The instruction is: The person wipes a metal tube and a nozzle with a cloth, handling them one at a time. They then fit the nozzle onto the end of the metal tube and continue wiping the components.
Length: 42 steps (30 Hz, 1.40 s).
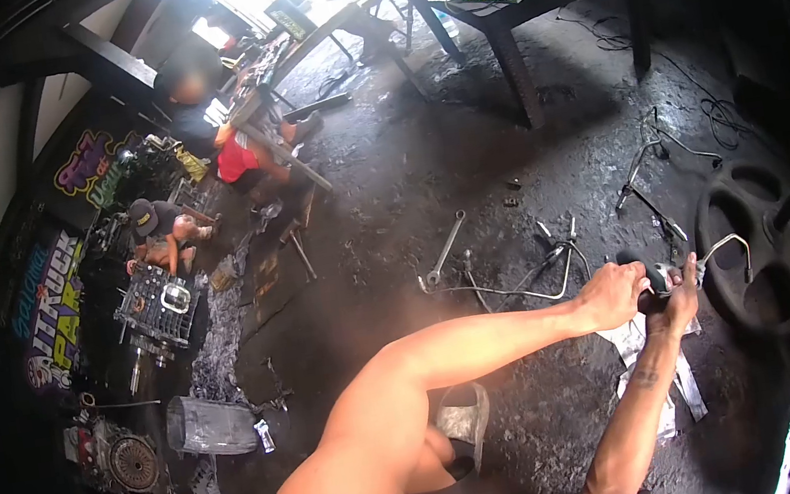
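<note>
My left hand [612,296] reaches in from the left, its fingers closed around a dark part whose kind I cannot make out. My right hand [677,300] comes up from below and grips the same small metal piece between both hands. From its far side a thin bent metal pipe [735,238] sticks out to the right. Most of the held piece is hidden by my fingers. White paper sheets [627,341] lie on the floor beneath my hands. To the left lie more bent metal pipes [523,296] and a combination wrench [447,248].
A large dark wheel-shaped part [765,291] lies close right of my hands. More bent pipes [642,152] lie beyond. A hammer [297,245], a metal cylinder [208,425] and an engine part [160,302] sit left, with people nearby. A table [543,6] stands behind.
</note>
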{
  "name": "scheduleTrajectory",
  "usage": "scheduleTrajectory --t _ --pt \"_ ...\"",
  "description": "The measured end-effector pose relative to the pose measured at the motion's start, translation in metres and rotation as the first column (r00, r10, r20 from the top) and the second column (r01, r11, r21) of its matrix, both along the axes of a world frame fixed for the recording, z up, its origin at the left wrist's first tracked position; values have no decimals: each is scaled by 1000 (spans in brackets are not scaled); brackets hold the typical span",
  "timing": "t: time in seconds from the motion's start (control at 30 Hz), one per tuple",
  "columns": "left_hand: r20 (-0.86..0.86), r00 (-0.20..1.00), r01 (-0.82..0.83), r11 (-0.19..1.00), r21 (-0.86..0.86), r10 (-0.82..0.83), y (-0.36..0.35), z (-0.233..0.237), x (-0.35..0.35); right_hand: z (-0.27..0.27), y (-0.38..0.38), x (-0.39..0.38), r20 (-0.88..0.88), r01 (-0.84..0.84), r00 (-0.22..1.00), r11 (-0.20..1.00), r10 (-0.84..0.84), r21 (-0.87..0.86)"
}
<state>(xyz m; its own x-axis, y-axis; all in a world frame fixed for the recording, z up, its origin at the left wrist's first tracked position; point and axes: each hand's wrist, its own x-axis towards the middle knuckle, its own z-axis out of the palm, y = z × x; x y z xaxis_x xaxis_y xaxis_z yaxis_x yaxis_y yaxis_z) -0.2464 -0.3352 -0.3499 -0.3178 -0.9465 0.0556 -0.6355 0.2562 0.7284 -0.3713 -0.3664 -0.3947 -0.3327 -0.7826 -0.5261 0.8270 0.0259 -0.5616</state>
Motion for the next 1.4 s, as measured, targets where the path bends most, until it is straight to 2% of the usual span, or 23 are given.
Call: scheduleTrajectory --t 0.1,0.27,0.33,0.43,0.47,0.53,0.57,0.6,0.67,0.8,0.87,0.93,0.97,1.0,1.07,1.1,1.13,1.2,1.23,1.27,1.3,1.33,1.4 --pt "32 995 93 991 -94 -91 -1 -2 1 -14 5 -5 132 -35 990 991 52 -128" --pt "113 986 128 990 -54 -121 12 7 8 -19 -25 -56 -31 -151 988 985 149 -82" --pt "225 953 232 965 -120 -201 18 2 11 -91 -56 -111 -85 -345 938 886 335 -311" --pt "120 980 162 986 -32 -157 31 16 4 -49 -60 -122 153 -187 972 981 177 57" --pt "89 987 134 991 -2 -133 31 17 3 -55 -61 -121 210 -129 967 987 147 -95" --pt "83 989 123 992 11 -123 29 12 6 -71 -58 -116 115 -222 954 912 276 -346" --pt "70 993 98 995 4 -98 25 10 10 -34 -41 -84 62 -171 980 961 188 -218" --pt "59 996 71 997 -1 -71 21 10 12 -100 -56 -90 -346 -273 916 948 204 -164" --pt "83 997 8 996 -84 -1 5 24 8 -4 3 2 -167 -162 968 975 186 149" --pt "174 984 67 989 -130 -43 13 23 19 -21 25 27 151 -119 981 991 126 -53" --pt "141 989 49 999 -19 -46 18 27 21 -26 11 5 160 -237 953 963 256 -132" --pt "164 985 45 999 21 -48 30 28 26 2 -9 -14 -25 -158 987 986 160 62" --pt "198 977 79 997 -4 -77 33 29 30 -70 -39 -58 42 -261 959 930 281 -259" --pt "231 968 111 993 -28 -102 37 30 34 -64 -47 -80 77 -316 934 907 349 -277" --pt "265 962 75 997 -3 -71 42 27 30 -21 -56 -68 289 -226 930 973 229 -43" --pt "358 922 185 980 -71 -148 35 8 36 -80 -56 -74 -387 -279 908 922 162 -268" --pt "237 965 151 974 -167 -109 38 22 34 -66 -32 -72 -881 -357 470 900 -58 -250" --pt "191 981 61 993 -98 -41 39 35 37 -25 -7 -30 -250 -95 968 969 36 -227" --pt "92 996 29 981 -193 -12 33 24 41 -16 -5 -10 -665 -220 733 975 143 -32" --pt "261 965 1 994 -112 29 28 38 37 -7 -11 8 -885 -275 339 933 320 233" --pt "176 982 -36 989 -144 61 22 38 36 12 10 33 -529 -212 792 950 304 229" --pt "187 981 -34 991 -126 57 21 42 34 18 18 52 -234 -164 958 986 166 27" --pt "256 967 44 984 -171 1 25 37 42 21 25 50 109 -112 986 988 123 -105"
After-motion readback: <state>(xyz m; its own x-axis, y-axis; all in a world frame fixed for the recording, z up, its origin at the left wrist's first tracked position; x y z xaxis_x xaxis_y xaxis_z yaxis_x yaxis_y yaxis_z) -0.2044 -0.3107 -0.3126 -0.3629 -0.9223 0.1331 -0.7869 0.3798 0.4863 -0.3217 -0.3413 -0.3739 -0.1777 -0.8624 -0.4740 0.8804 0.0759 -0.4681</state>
